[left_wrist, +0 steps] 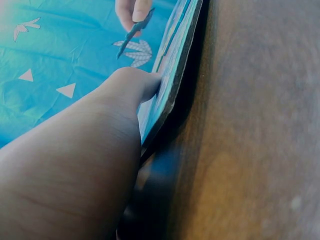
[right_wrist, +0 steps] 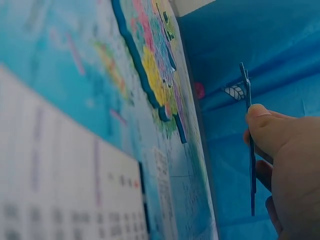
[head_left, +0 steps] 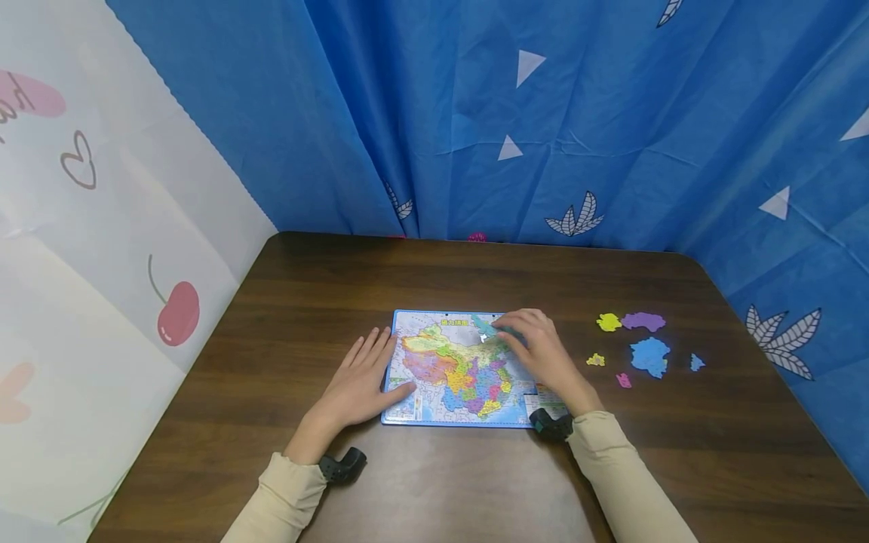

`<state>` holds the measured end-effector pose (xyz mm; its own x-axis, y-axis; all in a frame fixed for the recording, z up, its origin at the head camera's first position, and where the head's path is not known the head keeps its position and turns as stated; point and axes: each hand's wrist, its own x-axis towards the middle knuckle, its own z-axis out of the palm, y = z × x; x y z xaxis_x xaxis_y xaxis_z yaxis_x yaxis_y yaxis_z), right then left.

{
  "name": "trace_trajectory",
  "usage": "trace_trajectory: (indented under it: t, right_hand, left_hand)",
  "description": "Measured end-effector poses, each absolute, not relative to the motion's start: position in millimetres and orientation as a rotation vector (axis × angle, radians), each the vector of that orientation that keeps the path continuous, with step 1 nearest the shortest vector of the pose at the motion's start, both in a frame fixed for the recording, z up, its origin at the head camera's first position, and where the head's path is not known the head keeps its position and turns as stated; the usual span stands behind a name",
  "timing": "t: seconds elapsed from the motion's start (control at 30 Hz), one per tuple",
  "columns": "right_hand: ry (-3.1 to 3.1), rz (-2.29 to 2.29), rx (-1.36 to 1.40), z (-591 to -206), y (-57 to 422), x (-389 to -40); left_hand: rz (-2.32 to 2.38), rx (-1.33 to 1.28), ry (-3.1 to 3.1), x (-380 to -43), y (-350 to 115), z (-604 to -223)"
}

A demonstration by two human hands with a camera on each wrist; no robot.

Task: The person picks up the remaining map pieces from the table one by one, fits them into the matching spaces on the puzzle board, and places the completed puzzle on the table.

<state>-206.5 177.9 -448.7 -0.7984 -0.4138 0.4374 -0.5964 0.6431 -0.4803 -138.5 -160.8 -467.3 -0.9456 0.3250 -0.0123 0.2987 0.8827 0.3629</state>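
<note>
A China map puzzle board (head_left: 434, 419) with a blue rim lies on the table, many coloured pieces fitted in it. My left hand (head_left: 366, 381) rests on its left edge with straight fingers, the thumb over the lower left part. Above the upper right part, my right hand (head_left: 539, 347) pinches a teal puzzle piece (head_left: 483, 326) between thumb and fingers. In the right wrist view this piece (right_wrist: 252, 175) is edge-on and raised off the board. A pale gap in the map shows just below the piece in the head view.
Right of the board lie several loose puzzle pieces: a yellow one (head_left: 609, 322), a purple one (head_left: 643, 322), a large blue one (head_left: 649, 357) and smaller ones, among them a pink one (head_left: 624, 381). A blue curtain (head_left: 462, 181) hangs behind the brown table (head_left: 326, 279).
</note>
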Motion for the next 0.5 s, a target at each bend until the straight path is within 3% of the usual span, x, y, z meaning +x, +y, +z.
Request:
trace_trajectory:
  t: [0.5]
  right_hand:
    - [-2.552,0.903,0.896,-450.4,167.0,-208.0]
  left_hand:
    - [0.568,0.492,2.971,-138.5,-160.4,-466.2]
